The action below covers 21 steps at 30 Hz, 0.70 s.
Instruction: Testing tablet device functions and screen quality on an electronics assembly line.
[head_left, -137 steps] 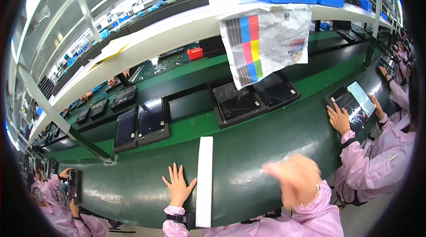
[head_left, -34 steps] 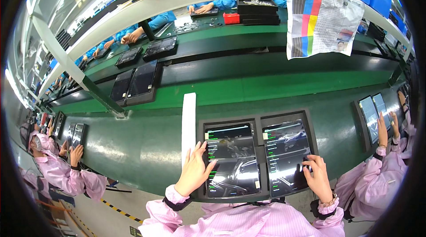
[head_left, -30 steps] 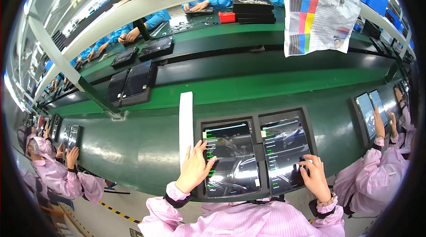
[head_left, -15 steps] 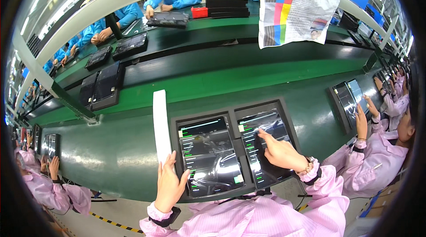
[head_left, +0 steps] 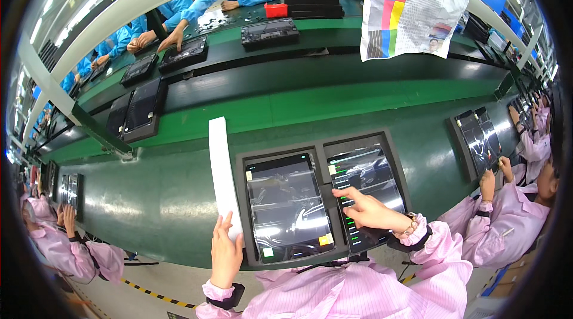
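- The left hand [head_left: 225,257] is resting loosely open, its fingers at the lower end of a white strip [head_left: 221,163]; whether it is gripping cannot be told.
- The right hand [head_left: 373,210] is pointing, index finger extended, other fingers curling, nothing seen in its grasp; contact with the screen cannot be told.
- A left tablet [head_left: 289,205] and a right tablet [head_left: 364,163] are lying side by side in dark tray frames [head_left: 396,163] on the green surface [head_left: 155,199]; the right hand is covering part of the latter.
- A post [head_left: 101,125] is standing farther left; a printed sheet [head_left: 412,11] is hanging ahead, blocking some view.
- Co-workers in pink are sitting either side; others in blue are working opposite.
- Versus half a second earlier, the left tablet is no longer showing its text list.
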{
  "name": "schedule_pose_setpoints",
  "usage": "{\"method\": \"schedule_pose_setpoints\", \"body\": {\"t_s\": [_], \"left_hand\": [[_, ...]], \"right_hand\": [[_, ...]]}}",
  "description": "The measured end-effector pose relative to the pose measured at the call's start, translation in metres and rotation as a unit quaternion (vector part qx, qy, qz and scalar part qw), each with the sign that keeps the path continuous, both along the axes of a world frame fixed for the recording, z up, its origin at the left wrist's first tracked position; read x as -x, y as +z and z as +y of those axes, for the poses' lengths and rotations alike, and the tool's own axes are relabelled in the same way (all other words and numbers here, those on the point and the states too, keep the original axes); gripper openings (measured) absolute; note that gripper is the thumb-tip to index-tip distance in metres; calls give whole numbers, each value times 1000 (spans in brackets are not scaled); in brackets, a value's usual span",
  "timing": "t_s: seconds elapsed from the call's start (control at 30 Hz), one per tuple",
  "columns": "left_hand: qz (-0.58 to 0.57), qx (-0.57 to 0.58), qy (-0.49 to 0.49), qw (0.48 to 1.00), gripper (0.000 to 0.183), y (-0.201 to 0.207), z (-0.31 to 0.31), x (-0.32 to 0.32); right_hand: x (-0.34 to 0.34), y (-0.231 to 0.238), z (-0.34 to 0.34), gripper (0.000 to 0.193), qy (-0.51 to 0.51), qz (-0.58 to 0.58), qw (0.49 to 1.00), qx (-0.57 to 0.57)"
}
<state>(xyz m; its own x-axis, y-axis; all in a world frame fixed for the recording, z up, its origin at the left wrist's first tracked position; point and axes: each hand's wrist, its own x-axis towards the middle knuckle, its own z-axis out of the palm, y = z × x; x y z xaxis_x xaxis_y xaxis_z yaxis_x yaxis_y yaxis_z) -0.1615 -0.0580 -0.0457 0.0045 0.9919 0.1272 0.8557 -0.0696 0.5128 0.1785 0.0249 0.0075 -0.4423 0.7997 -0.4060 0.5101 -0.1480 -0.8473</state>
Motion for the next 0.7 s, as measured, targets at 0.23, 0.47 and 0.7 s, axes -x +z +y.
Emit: {"method": "schedule_pose_setpoints", "body": {"t_s": [0.23, 0.47, 0.7], "left_hand": [[25, 13, 3, 1000, 60, -6, -22, -3], [-2, 40, -35, 999, 61, 0, -46, 1], [1, 24, -46, 999, 50, -2, -46, 0]], "right_hand": [[14, -39, 3, 67, -102, 167, 967, 164], [34, -15, 28, 66, -85, 244, 935, 242], [36, -38, 27, 70, -108, 62, 983, 132]]}}
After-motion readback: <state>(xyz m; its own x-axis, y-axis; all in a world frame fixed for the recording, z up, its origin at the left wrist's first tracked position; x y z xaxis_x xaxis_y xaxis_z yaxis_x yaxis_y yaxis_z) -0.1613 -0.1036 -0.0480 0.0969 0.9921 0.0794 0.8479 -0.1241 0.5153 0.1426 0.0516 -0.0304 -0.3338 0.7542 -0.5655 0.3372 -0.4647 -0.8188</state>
